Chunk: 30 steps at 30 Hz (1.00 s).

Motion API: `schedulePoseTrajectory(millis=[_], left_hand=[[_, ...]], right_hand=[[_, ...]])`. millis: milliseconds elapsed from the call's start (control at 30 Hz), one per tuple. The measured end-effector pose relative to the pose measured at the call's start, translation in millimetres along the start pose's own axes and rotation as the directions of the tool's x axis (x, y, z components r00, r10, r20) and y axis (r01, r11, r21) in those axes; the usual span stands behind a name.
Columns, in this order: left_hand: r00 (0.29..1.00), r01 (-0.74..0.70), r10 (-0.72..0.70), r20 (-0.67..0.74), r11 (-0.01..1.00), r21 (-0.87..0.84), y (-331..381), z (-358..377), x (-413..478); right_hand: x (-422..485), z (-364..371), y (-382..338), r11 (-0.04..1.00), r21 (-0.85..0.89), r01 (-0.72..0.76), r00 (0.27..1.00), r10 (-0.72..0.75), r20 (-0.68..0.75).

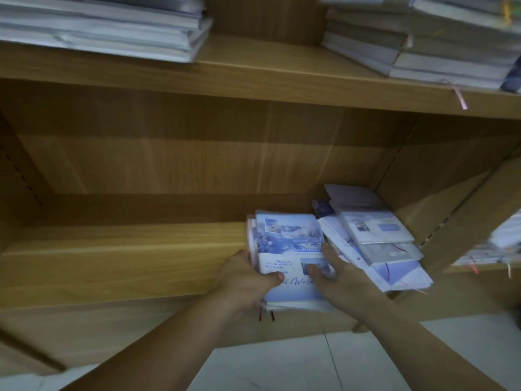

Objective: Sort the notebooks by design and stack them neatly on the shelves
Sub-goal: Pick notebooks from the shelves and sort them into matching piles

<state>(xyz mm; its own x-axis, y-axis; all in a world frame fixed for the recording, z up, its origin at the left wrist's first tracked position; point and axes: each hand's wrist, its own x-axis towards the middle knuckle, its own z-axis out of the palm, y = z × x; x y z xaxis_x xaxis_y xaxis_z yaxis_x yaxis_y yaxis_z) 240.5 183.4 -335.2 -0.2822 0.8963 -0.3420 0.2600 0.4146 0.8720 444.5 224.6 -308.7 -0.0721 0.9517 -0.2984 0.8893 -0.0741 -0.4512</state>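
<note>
A small stack of blue-and-white notebooks [290, 244] lies on the lower wooden shelf [127, 261], its front end overhanging the shelf edge. My left hand [248, 280] grips the stack's left side, thumb on the top cover. My right hand [335, 275] grips the right side, thumb pressed on the cover too. Red ribbon markers hang below the stack. To the right lies a loose, skewed pile of pale notebooks [375, 235], fanned at different angles against the shelf's right wall.
The upper shelf [267, 71] carries tall stacks of notebooks at the left [107, 24] and right [423, 38]. More notebooks [504, 244] show in the neighbouring unit at the far right. White floor tiles [296, 368] lie below.
</note>
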Motion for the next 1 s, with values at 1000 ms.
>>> schedulePoseTrajectory(millis=[1000], left_hand=[[0.953, -0.232, 0.253, 0.165, 0.963, -0.136, -12.4, -23.9, -87.0]], right_hand=[[-74.8, -25.5, -18.6, 0.897, 0.442, -0.020, 0.988, -0.050, 0.146]])
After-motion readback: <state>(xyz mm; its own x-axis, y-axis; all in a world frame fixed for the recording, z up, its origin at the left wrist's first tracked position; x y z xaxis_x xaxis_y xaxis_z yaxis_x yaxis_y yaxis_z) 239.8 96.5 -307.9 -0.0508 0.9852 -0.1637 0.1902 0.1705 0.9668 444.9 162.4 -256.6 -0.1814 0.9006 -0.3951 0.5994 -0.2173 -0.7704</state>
